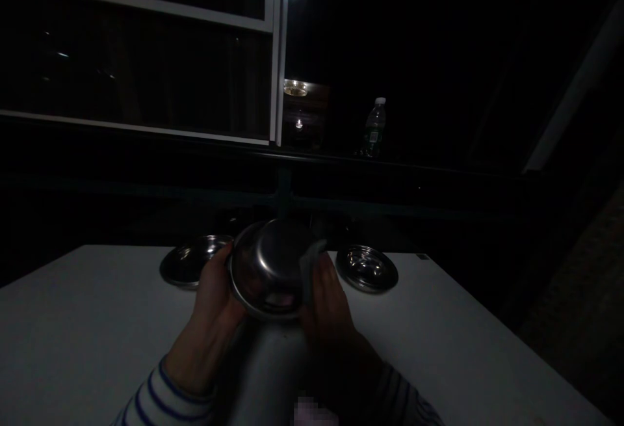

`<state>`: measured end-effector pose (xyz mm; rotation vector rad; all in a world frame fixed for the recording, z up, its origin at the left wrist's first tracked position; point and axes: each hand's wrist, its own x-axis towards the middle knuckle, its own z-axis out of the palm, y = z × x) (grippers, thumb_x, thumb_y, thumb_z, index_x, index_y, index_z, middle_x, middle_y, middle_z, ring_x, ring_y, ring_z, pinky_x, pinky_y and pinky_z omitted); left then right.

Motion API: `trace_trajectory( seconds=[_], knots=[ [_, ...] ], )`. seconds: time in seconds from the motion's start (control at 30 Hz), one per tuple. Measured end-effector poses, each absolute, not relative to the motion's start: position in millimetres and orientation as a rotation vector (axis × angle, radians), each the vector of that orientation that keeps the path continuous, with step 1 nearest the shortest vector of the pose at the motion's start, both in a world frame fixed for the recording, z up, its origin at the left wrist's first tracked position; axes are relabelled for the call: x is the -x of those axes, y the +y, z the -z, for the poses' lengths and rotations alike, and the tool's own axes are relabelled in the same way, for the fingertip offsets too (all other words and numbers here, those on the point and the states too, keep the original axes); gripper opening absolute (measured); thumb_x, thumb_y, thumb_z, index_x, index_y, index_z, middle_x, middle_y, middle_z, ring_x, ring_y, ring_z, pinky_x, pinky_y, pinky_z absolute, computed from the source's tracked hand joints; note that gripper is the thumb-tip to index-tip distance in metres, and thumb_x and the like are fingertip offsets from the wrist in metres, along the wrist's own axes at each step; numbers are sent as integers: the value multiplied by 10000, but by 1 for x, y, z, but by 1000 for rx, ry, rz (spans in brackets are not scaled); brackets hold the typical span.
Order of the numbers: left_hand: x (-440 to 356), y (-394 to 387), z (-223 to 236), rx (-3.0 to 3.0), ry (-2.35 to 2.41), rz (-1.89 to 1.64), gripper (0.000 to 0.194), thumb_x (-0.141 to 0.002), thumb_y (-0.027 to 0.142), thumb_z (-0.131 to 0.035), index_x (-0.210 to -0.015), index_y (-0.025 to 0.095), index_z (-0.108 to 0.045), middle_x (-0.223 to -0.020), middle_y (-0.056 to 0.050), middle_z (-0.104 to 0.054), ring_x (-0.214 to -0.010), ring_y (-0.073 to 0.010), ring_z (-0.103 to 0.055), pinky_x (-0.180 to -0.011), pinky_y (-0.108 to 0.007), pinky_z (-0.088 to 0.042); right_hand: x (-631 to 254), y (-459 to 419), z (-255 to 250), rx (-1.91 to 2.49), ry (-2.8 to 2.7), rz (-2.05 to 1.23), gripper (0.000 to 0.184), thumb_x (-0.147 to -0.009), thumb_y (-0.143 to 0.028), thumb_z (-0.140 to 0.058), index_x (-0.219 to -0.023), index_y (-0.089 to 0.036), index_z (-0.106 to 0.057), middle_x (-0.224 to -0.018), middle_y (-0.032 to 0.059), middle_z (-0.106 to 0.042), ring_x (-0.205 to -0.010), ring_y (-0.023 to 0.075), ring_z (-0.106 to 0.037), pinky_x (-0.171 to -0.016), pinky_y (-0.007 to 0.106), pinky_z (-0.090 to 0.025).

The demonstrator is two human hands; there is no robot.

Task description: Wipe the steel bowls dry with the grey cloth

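A shiny metal bowl (273, 270) is held up above the white table, its rounded underside facing me. My left hand (214, 296) grips its left rim, with the fingers partly hidden behind it. Against the bowl's right side, my right hand (329, 302) presses a light, thin cloth (307, 273); its fingers lie close together over the cloth. The cloth's upper edge sticks up past the fingertips. Dim light leaves the right hand in shadow.
On the white table (97, 335) stand a wide metal bowl (182, 263) at the back left and a smaller metal bowl (368, 268) at the back right. Beyond the table, a plastic bottle (375, 128) stands on a dark ledge beside a white-framed window (279, 55).
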<state>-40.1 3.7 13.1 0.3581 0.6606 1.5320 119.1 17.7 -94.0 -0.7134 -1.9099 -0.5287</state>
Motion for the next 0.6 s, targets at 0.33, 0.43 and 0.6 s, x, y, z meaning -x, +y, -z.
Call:
trace_trajectory(
  seconds=[0.33,0.43,0.6],
  knots=[
    [39,-1,-15,-474,756,-1333,214,-834,213,-454,-747,121,-627,-579,-54,-673,-570,-185,-659,-540,-285,-539,-137,21,68,714,-1461,-665,444,-929,-383,-297,-1349,-252,-349,-1409,-1,-358,-1305,157,-310,-1078,358,-302],
    [32,-4,-10,-527,843,-1226,180,-804,232,-511,-712,131,-628,-567,-49,-670,-509,-183,-640,-477,-276,-516,-146,21,57,735,-1566,-664,409,-916,-379,-342,-1286,-235,-442,-1340,26,-459,-1257,171,-392,-1052,374,-336],
    [19,-6,-2,-554,871,-1187,113,-756,194,-571,-689,127,-632,-590,-43,-674,-510,-155,-630,-487,-235,-495,-154,13,43,848,-1953,-249,419,-915,-297,-336,-1322,-212,-390,-1368,59,-416,-1275,172,-358,-1069,410,-303]
  ],
)
